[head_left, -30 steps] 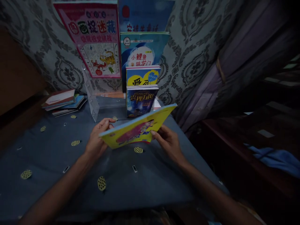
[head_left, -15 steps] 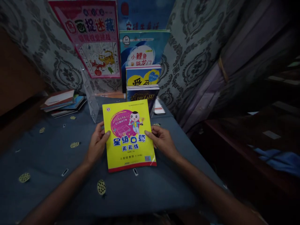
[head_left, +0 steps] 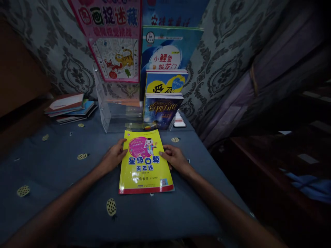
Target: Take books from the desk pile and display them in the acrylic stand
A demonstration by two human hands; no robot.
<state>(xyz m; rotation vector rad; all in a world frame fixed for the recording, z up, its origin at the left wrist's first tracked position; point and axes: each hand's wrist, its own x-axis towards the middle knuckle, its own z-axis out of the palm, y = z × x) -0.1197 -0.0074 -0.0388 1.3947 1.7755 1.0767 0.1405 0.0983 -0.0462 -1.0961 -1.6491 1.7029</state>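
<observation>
A yellow workbook [head_left: 146, 165] with a pink circle, a cartoon child and a red bottom strip faces up in front of me, low over the cloth or resting on it; I cannot tell which. My left hand [head_left: 116, 155] grips its left edge, thumb on the cover. On the opposite edge, my right hand [head_left: 177, 159] pinches it the same way, fingers partly hidden underneath. Just beyond stands a clear acrylic book rack [head_left: 104, 115]. Its right column carries a dark blue book [head_left: 161, 110], a yellow-and-blue book [head_left: 165, 82] and a teal book [head_left: 170, 48] in rising tiers.
A pink picture book [head_left: 115, 44] stands at the rack's upper left, beside a blue book [head_left: 176, 13]. Several books lie stacked [head_left: 72, 108] at the back left. The blue patterned tablecloth [head_left: 64, 179] ends at a right edge, past which a purple curtain [head_left: 232, 100] hangs.
Both hands have lowered the yellow workbook and tilted it flatter, away from the rack, so the dark blue book's cover shows more. The view has shifted slightly.
</observation>
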